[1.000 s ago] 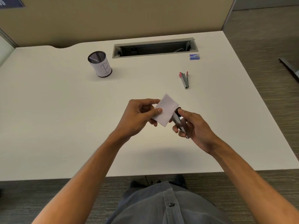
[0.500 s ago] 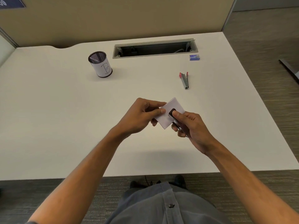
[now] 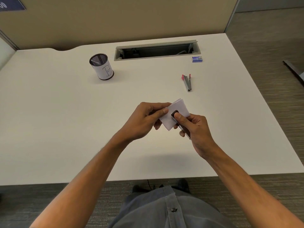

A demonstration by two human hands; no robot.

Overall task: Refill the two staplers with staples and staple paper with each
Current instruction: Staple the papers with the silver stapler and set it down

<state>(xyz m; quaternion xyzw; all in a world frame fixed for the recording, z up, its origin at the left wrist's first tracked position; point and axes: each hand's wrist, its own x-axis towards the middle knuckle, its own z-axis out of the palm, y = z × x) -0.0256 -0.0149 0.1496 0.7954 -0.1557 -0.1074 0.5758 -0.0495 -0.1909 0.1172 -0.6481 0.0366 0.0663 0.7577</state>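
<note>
Stapler [image 3: 174, 114] gripped in right hand [image 3: 196, 129], left hand [image 3: 144, 120] pinching paper [image 3: 178, 106]

The white worktop [image 3: 65, 129] carries a mesh pen cup [image 3: 102, 66], a red-handled stapler [image 3: 187, 82] and a blue staple box [image 3: 197, 59].

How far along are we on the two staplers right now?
Whether either is refilled can't be told. In hand: the right hand grips the black stapler, thumb on its head, clamped over folded paper that the left hand pinches. Left: the red stapler lies untouched on the desk, staple box beyond it.
</note>
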